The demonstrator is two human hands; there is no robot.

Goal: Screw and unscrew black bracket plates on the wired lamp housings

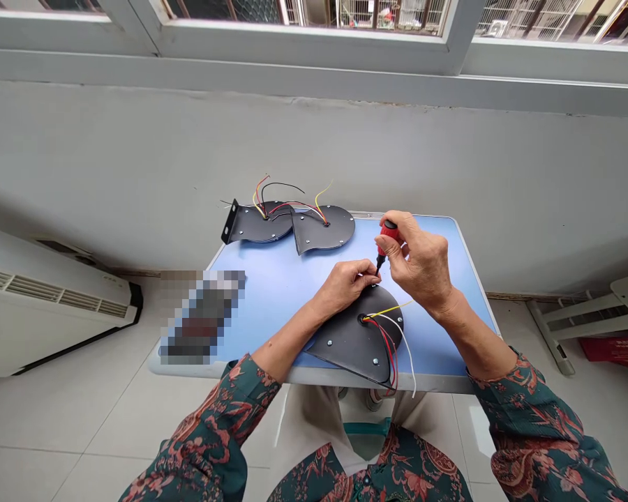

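My right hand [421, 265] grips a screwdriver [388, 237] with a red and black handle, its shaft tilted down toward the far rim of a black metal plate [345, 345]. Beside the screwdriver tip, the fingers of my left hand [348, 282] are pinched together at that same rim; whatever they hold is too small to make out. The plate lies flat near the table's front edge. Yellow, white and red wires [392, 335] come out of a hole in it, and several silver screws dot its surface.
Two similar black plates with wires, one on the left [262, 223] and one on the right [327, 230], lie at the back of the blue table [429, 348]. A pixelated patch [204, 321] covers something at the left. Behind the table rises a wall [314, 146] below a window.
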